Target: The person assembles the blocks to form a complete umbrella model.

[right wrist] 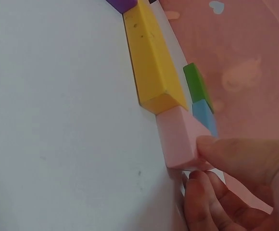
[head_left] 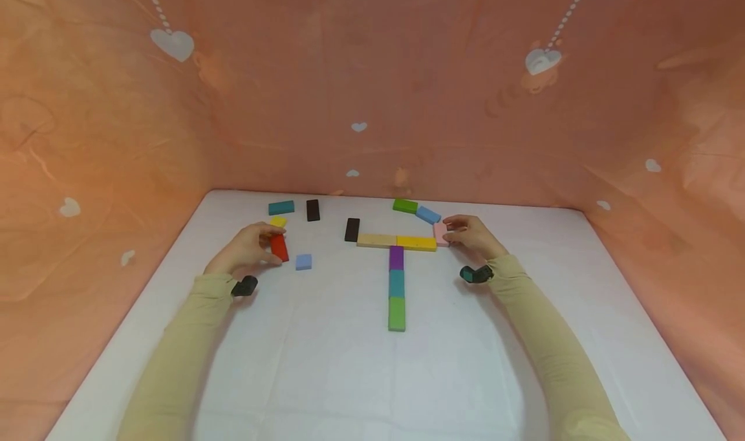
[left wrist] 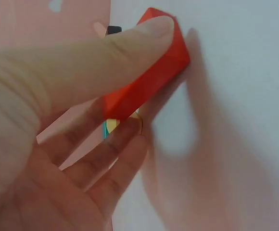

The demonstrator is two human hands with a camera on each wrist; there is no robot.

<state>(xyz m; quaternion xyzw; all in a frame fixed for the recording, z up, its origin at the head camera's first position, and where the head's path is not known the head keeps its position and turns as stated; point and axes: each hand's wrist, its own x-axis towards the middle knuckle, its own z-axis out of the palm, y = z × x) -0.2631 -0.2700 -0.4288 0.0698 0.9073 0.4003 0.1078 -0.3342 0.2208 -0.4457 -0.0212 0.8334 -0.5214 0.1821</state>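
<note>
My left hand (head_left: 247,246) pinches a red block (head_left: 279,247) between thumb and fingers at the left. In the left wrist view the thumb lies along the red block (left wrist: 166,60), tilted close over the white table. Just behind it sits a yellow block (head_left: 278,222). At the right, my right hand (head_left: 470,235) holds a pink block (head_left: 440,234) by its outer end. In the right wrist view this pink block (right wrist: 180,137) meets the end of a long yellow block (right wrist: 151,62), with the thumb (right wrist: 211,149) on its side and the fingers curled below.
A beige block (head_left: 376,240) continues the yellow row, with a black block (head_left: 352,229) at its left end. Purple (head_left: 396,257), teal (head_left: 396,284) and green (head_left: 397,315) blocks run toward me. Blue (head_left: 428,215) and green (head_left: 405,205) blocks curve behind. Loose blocks include a light blue one (head_left: 304,262).
</note>
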